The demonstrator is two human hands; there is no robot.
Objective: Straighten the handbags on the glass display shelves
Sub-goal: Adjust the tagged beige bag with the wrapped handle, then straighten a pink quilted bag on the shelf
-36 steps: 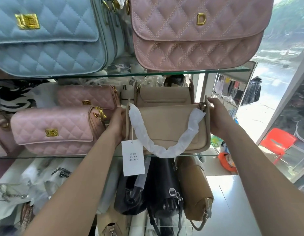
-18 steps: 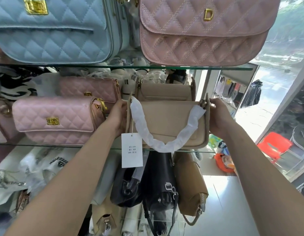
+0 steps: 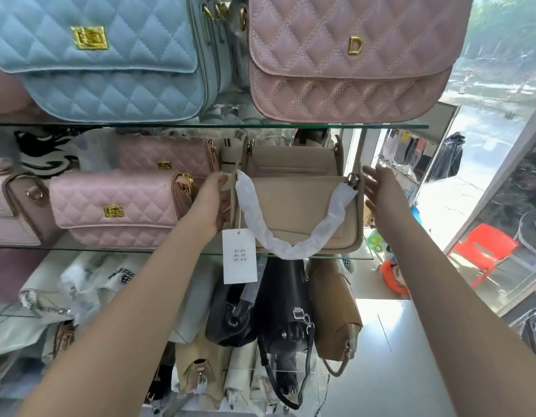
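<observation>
The smooth beige flap handbag (image 3: 300,212) stood upright on the middle glass shelf (image 3: 110,250), its white paper-wrapped handle (image 3: 291,249) drooping across the front and a white paper tag (image 3: 239,255) hanging past the shelf edge. The left hand (image 3: 211,200) gripped the bag's left end with curled fingers. The right hand (image 3: 381,191) was open with straight fingers, just beside the bag's right end. A pink quilted handbag (image 3: 116,209) sat just to its left.
</observation>
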